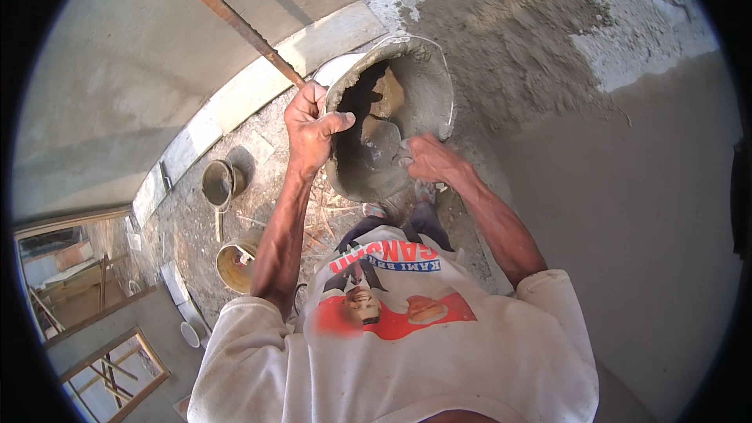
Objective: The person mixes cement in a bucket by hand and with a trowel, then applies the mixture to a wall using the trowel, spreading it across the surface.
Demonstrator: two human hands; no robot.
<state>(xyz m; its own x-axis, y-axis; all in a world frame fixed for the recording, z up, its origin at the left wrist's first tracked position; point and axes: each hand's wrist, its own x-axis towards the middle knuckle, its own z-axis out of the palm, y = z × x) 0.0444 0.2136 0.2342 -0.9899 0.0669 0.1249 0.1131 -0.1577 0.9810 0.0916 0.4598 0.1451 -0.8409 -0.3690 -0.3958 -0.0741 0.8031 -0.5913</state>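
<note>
My left hand (309,129) grips the left rim of a mortar-caked bucket (423,82) with a thin wire handle, its thumb hooked over the edge, holding the bucket tilted in front of me. My right hand (431,160) is closed on a trowel (380,141) at the bucket's lower right, the metal blade down inside the bucket among grey wet mortar. The inside toward the left is dark with shadow, so how much mortar it holds is unclear.
A long wooden batten (227,12) crosses at upper left before a plastered wall (125,94). Rough fresh mortar (509,39) covers the surface at upper right. Small buckets (223,184) (235,266) stand on the debris-strewn floor (258,149) at left, near window openings (110,376).
</note>
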